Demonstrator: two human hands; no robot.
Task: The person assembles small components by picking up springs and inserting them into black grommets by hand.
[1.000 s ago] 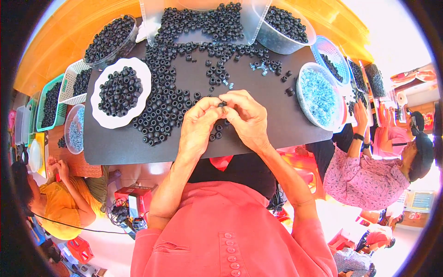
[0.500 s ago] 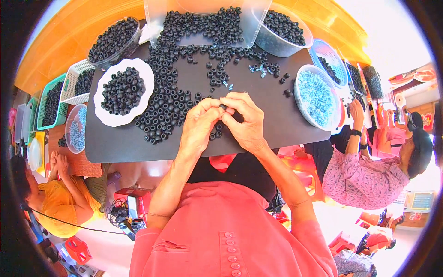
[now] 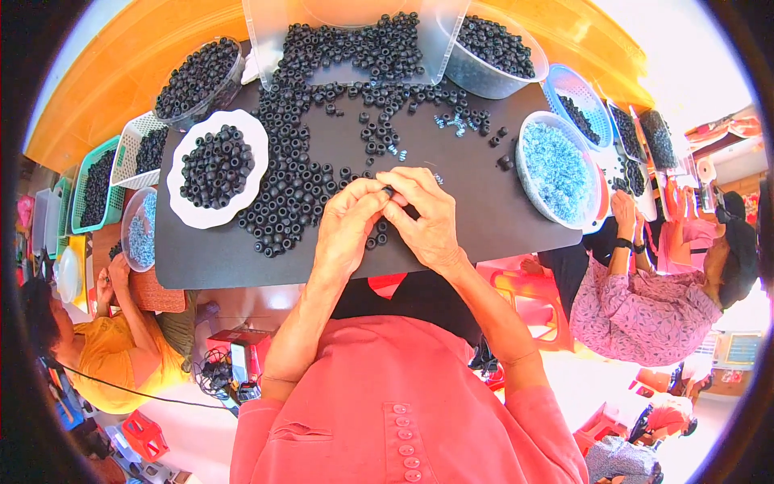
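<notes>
Fingertips of both hands meet just above the near part of the dark desk (image 3: 500, 202), with a small black piece (image 3: 389, 191) pinched between them. The left hand (image 3: 345, 226) comes from one side, its grip closed on the piece with thumb and forefinger; the right hand (image 3: 427, 226) faces it, its grip closed on the same piece, so the 2 hands probably steady it against each other. Most of the piece is hidden, and I cannot tell whether it has another part inside it.

Loose black pieces (image 3: 298, 189), many showing a round hole, spread from beside the left hand back to a clear box (image 3: 434, 48). The box's low side faces the person, likely so that pieces are easy to draw out. A white scalloped plate (image 3: 205, 219) of similar black pieces sits beyond the loose spread, to the left; its rim presumably keeps that heap apart. On the right, a tub (image 3: 594, 181) holds pale blue pieces (image 3: 555, 169), apart from the black ones, perhaps to avoid mixing. Some blue coils (image 3: 459, 123) lie loose farther back.

No label or lettering shows on the plate, the clear box or the pieces near the hands. Any print on the red box (image 3: 254, 340) below the desk is too small to read.
</notes>
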